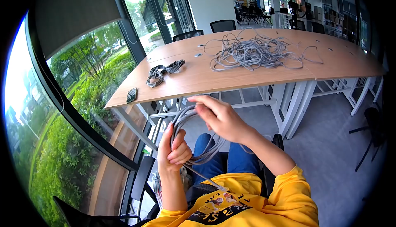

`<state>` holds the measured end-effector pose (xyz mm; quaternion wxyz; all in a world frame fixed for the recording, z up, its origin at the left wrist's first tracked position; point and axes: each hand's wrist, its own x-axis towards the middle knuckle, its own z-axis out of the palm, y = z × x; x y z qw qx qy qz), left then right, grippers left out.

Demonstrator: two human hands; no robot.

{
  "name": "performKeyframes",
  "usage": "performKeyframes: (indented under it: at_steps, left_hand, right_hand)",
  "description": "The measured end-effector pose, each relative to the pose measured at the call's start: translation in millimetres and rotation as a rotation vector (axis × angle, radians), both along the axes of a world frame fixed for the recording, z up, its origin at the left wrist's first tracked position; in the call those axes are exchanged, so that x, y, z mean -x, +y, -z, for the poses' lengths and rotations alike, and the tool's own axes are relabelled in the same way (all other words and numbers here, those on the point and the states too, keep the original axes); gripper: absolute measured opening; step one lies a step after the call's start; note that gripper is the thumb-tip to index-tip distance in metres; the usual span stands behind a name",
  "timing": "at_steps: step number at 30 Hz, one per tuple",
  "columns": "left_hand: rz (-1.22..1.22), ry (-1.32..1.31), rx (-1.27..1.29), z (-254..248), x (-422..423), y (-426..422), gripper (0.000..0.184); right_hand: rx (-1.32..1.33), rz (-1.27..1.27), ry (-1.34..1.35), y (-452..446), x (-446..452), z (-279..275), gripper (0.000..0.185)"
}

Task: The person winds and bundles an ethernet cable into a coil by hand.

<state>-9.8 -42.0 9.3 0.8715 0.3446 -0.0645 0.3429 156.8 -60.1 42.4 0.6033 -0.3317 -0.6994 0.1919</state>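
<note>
My left hand point(175, 150) is closed around one side of a looped grey network cable point(206, 156), held above my lap. My right hand point(222, 119) is at the top of the loops, its fingers bent together over the cable; exactly where it pinches is partly hidden. From below my left hand, a loose cable end with a pale plug point(222, 188) hangs down against my yellow shirt. A further strand of cable runs down beneath my right forearm.
A large tangled pile of grey cable point(258, 54) lies on the wooden table point(198, 80) ahead. A bundled cable point(163, 72) and a small dark patterned object point(131, 95) are at its left. Windows line the left side; a black chair point(222, 25) stands behind the table.
</note>
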Motion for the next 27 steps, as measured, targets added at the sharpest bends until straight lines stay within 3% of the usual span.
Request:
performKeyframes:
  at_steps: [1, 3, 8, 10, 14, 17, 19, 25, 27]
  left_hand:
    - [0.008, -0.019, 0.013, -1, 1, -1, 0.047]
    - [0.016, -0.038, 0.028, -2, 1, -1, 0.047]
    - [0.040, -0.020, -0.003, -1, 2, -4, 0.048]
    - [0.071, -0.046, 0.010, 0, 1, -3, 0.048]
    - [0.122, -0.077, 0.004, 0, 3, -2, 0.048]
    - [0.119, -0.044, -0.022, 1, 4, -2, 0.048]
    - [0.130, 0.001, -0.011, 3, 2, -2, 0.048]
    - [0.141, 0.001, -0.003, 2, 1, -5, 0.048]
    - [0.006, 0.067, -0.082, 1, 0, -9, 0.048]
  right_hand:
    - [-0.001, 0.001, 0.001, 0, -1, 0, 0.021]
    - [-0.355, 0.193, -0.358, 1, -4, -1, 0.028]
    - [-0.413, 0.134, -0.267, 10, -5, 6, 0.026]
    - [-0.572, 0.154, -0.222, 15, -5, 8, 0.023]
    - [-0.574, 0.182, -0.274, 1, -3, -1, 0.027]
    - [-0.401, 0.197, -0.277, -4, -3, -2, 0.028]
    - [-0.277, 0.170, -0.446, -5, -7, -5, 0.027]
    - [-0.170, 0.047, -0.367, -7, -10, -8, 0.021]
    - [-0.121, -0.004, -0.305, -6, -12, -8, 0.020]
